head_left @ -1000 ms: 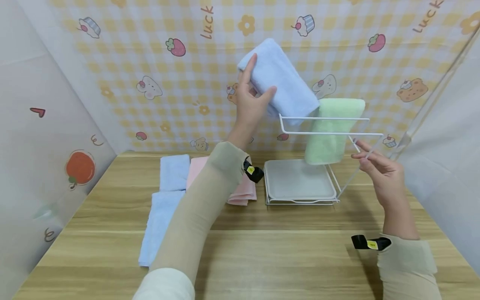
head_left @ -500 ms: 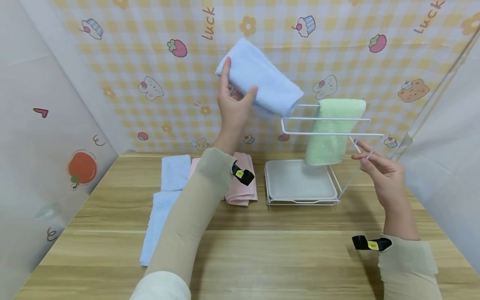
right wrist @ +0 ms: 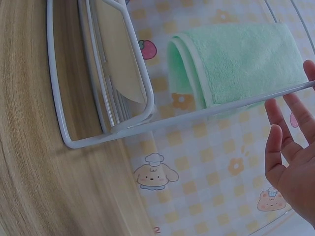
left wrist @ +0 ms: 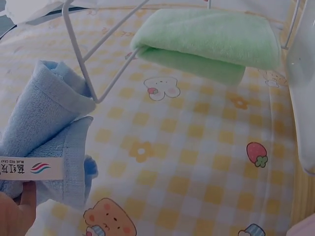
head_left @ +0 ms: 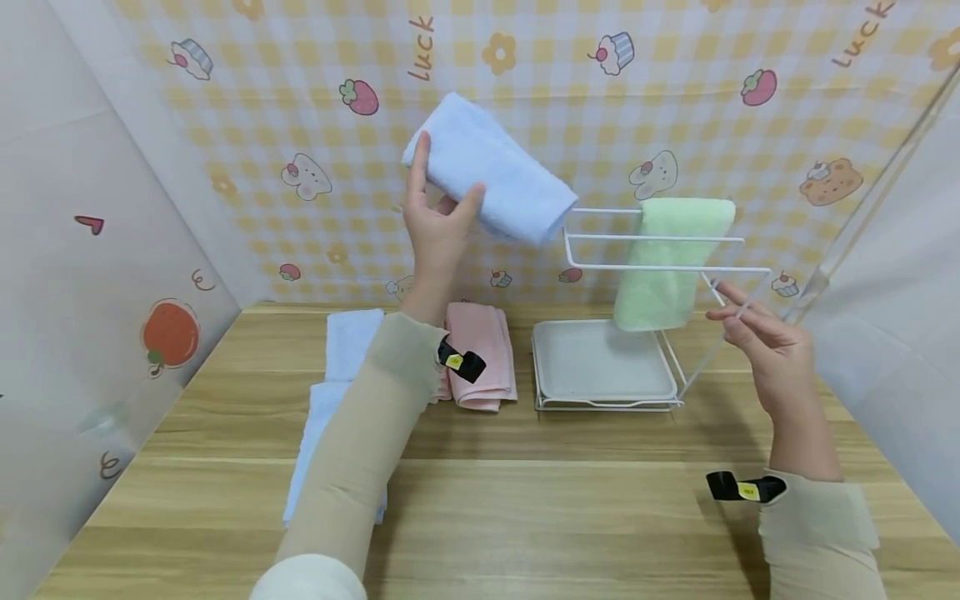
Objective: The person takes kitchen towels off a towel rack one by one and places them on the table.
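My left hand grips a folded light-blue towel in the air, left of the white wire towel rack. The towel's lower right corner is close to the free end of the rails; whether they touch I cannot tell. A printed white label shows on its underside in the left wrist view. Over the rear rail of the rack hangs a folded light-green towel. My right hand holds the rack's sloping side wire, with fingers on both sides of it.
A pale tray sits in the rack's base on the wooden table. Folded pink towels lie left of it. Further left are more blue towels, partly behind my left forearm. A checked cloth backdrop stands behind.
My left hand has carried the blue towel leftward from above the rack, away from the rails, baring the rear rail's left part. The right hand and green towel stay put.
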Available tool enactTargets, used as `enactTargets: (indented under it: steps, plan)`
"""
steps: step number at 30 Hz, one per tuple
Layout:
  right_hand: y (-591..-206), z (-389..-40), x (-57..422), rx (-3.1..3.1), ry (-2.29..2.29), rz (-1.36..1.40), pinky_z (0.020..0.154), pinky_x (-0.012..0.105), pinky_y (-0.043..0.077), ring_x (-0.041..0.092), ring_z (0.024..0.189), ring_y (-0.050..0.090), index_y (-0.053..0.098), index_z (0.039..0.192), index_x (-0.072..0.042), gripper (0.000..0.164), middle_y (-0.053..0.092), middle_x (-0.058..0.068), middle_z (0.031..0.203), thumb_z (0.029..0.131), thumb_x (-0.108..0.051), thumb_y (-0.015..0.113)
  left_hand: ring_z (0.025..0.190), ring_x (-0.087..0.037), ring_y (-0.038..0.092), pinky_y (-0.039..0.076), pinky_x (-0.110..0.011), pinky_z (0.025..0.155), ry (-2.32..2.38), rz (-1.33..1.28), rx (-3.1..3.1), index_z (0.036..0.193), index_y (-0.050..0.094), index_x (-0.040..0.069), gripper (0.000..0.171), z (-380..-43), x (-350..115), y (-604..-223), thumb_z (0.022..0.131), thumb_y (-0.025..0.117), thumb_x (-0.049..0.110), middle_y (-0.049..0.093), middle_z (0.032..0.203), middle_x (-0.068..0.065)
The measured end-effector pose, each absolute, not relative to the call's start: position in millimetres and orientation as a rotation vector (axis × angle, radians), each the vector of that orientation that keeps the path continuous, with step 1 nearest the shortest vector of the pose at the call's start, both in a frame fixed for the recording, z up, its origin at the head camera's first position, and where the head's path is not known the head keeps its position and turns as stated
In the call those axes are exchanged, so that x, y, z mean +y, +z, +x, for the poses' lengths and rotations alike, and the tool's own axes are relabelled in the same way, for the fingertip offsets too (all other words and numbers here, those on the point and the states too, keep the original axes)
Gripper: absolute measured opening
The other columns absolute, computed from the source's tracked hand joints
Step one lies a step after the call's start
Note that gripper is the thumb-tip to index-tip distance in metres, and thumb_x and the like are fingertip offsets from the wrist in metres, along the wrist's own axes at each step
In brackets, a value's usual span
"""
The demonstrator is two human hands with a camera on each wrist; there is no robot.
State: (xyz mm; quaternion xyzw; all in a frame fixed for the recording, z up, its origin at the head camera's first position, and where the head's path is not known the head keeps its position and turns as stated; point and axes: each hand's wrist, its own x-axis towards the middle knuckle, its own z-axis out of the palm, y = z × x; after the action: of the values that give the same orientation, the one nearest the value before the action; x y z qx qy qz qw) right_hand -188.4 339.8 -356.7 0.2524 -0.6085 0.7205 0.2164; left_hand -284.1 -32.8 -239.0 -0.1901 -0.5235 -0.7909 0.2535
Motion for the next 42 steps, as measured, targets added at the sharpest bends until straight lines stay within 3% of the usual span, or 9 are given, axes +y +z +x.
enactTargets:
  steps: [10,21,29,42]
  plan:
    - [-357.7,-189.5,339.2,-1.665,2.022,0.723,0.084,0.017,0.054,0.014,0.124,0.061,0.07,0.104,0.014,0.025,0.065,0.008,0.135,0.095,0.018,0.047,0.12,-0.03,0.059,0.056,-0.037,0.096,-2.095,-0.541,-1.442,0.157,0.028,0.012,0.084,-274.0,-58.5,-246.7,0.086,0.067,-0.009,0.025,0.163,-0.003]
    - [-356.9,-188.8,339.4,-1.686,1.999,0.676,0.084,0.017,0.053,0.014,0.129,0.058,0.07,0.102,0.015,0.022,0.067,0.007,0.132,0.095,0.016,0.049,0.129,-0.031,0.055,0.055,-0.033,0.096,-2.127,-0.551,-1.518,0.158,0.027,0.015,0.084,-249.7,-78.0,-251.1,0.087,0.062,-0.013,0.022,0.163,0.001]
    - [-355.2,-188.5,339.1,-1.687,2.0,0.679,0.082,0.016,0.054,0.013,0.128,0.059,0.071,0.103,0.013,0.023,0.067,0.007,0.132,0.095,0.016,0.049,0.122,-0.035,0.057,0.057,-0.031,0.093,-2.142,-0.535,-1.57,0.158,0.027,0.016,0.085,-225.9,-97.2,-261.6,0.086,0.061,-0.015,0.024,0.16,0.002]
    - [-355.7,-187.0,338.4,-1.709,1.983,0.666,0.083,0.016,0.053,0.012,0.125,0.061,0.07,0.105,0.013,0.023,0.066,0.006,0.134,0.096,0.014,0.05,0.101,-0.019,0.062,0.057,-0.018,0.082,-2.105,-0.412,-1.603,0.155,0.033,0.008,0.081,-179.6,-134.3,-281.6,0.083,0.059,-0.021,0.029,0.161,-0.003]
